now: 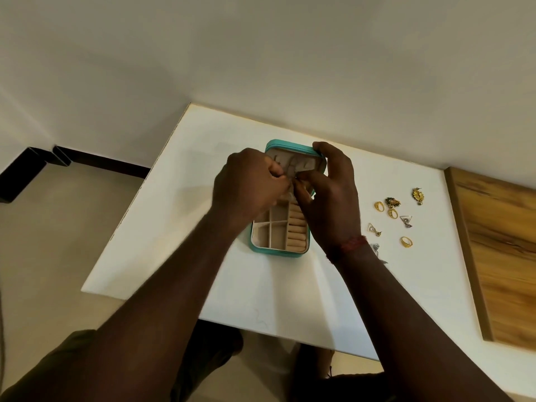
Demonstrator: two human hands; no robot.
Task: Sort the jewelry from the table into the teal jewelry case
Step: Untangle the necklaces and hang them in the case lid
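The left hand [246, 187] and right hand [327, 195] met over the open teal case [280, 250] on the white table [290, 300], fingertips pinched on something too small to identify. Beige padded rolls lined the case. Gold rings [406, 241] and earrings [418, 195] lay right.

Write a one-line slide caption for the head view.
Both hands, left and right, work together over the open teal jewelry case while rings and earrings wait on the white table.
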